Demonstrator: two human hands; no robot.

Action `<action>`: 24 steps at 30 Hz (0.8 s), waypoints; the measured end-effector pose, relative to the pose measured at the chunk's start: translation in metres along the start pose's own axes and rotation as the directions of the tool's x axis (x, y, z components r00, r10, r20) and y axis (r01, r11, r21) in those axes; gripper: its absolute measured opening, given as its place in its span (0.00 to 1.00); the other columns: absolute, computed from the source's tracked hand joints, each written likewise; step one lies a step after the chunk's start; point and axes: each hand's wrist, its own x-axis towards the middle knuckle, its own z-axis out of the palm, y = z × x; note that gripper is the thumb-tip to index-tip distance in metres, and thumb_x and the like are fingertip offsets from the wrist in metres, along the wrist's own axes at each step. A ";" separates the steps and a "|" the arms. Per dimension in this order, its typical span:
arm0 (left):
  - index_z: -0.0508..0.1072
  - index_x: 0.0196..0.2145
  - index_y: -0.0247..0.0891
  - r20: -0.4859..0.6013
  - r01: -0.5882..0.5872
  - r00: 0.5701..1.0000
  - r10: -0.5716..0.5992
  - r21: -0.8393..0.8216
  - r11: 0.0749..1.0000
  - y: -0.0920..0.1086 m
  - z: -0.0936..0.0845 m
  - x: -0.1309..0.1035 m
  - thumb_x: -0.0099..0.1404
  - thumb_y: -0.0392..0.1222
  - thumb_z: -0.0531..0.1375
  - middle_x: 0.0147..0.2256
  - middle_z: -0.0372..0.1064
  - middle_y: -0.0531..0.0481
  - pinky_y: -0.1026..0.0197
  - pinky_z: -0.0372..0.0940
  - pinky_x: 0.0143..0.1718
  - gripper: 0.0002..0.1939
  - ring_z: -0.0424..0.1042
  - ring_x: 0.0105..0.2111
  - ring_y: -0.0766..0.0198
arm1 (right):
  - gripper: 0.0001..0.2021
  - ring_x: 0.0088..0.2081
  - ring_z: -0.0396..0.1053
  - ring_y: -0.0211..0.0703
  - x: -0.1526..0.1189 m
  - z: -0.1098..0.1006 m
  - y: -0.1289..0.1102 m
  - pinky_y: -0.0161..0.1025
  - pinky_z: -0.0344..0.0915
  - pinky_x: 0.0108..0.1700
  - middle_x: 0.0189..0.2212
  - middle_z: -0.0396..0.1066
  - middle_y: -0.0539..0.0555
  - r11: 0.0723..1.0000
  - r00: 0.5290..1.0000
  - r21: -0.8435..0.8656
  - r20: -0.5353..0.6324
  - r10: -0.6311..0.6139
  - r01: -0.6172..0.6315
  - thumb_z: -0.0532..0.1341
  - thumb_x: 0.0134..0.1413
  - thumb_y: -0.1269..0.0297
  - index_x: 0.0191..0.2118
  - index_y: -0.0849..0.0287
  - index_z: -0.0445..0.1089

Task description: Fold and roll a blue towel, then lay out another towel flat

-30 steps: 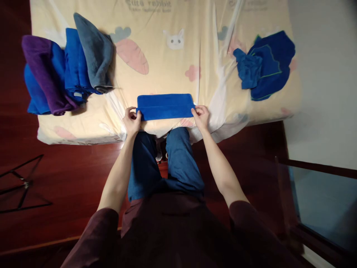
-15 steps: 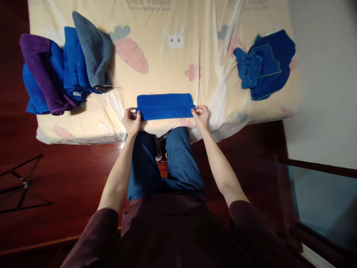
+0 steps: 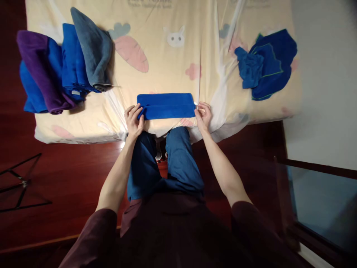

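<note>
A blue towel [image 3: 167, 106], folded into a long narrow strip with a crease along its length, lies flat near the bed's front edge. My left hand [image 3: 134, 118] is at its left end, with the near corner between thumb and fingers. At the opposite end, my right hand [image 3: 203, 114] pinches the towel's right edge between thumb and fingertips. The undersides of the fingers are hidden.
Folded blue, purple [image 3: 39, 59] and grey towels [image 3: 93, 48] lean together at the bed's left. Crumpled blue cloths [image 3: 275, 67] lie at the right. The patterned sheet [image 3: 158, 33] is wrinkled. A black metal stand [image 3: 23, 182] stands on the floor.
My left hand has shifted slightly right, its fingers now over the towel's left end and its thumb by the near corner. My right hand and the towel's near right corner have moved slightly right.
</note>
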 end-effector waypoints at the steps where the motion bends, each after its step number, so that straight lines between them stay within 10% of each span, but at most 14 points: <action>1: 0.75 0.60 0.46 0.030 -0.020 0.999 0.020 0.003 1.000 0.000 0.000 0.000 0.77 0.60 0.50 0.64 0.71 0.43 0.36 0.57 0.70 0.25 0.61 0.69 0.47 | 0.24 0.61 0.71 0.55 -0.003 -0.001 -0.004 0.55 0.75 0.59 0.59 0.67 0.62 0.999 1.000 -0.036 0.013 -0.028 0.028 0.59 0.66 0.40 0.52 0.55 0.74; 11: 0.65 0.71 0.44 0.293 -0.085 0.953 0.079 0.006 0.996 -0.003 -0.003 0.009 0.72 0.64 0.55 0.72 0.60 0.43 0.34 0.47 0.75 0.36 0.54 0.74 0.45 | 0.29 0.75 0.55 0.58 -0.022 -0.017 -0.028 0.65 0.56 0.75 0.74 0.58 0.57 0.862 0.878 -0.407 0.471 -0.083 0.300 0.56 0.70 0.50 0.72 0.51 0.63; 24: 0.70 0.63 0.41 0.116 0.058 0.993 -0.031 -0.234 0.970 -0.009 -0.002 0.009 0.73 0.57 0.58 0.63 0.70 0.38 0.41 0.61 0.70 0.27 0.68 0.66 0.47 | 0.26 0.67 0.68 0.50 0.000 -0.002 -0.023 0.58 0.65 0.70 0.63 0.73 0.55 0.939 0.954 -0.298 0.288 -0.080 0.169 0.56 0.60 0.75 0.60 0.52 0.75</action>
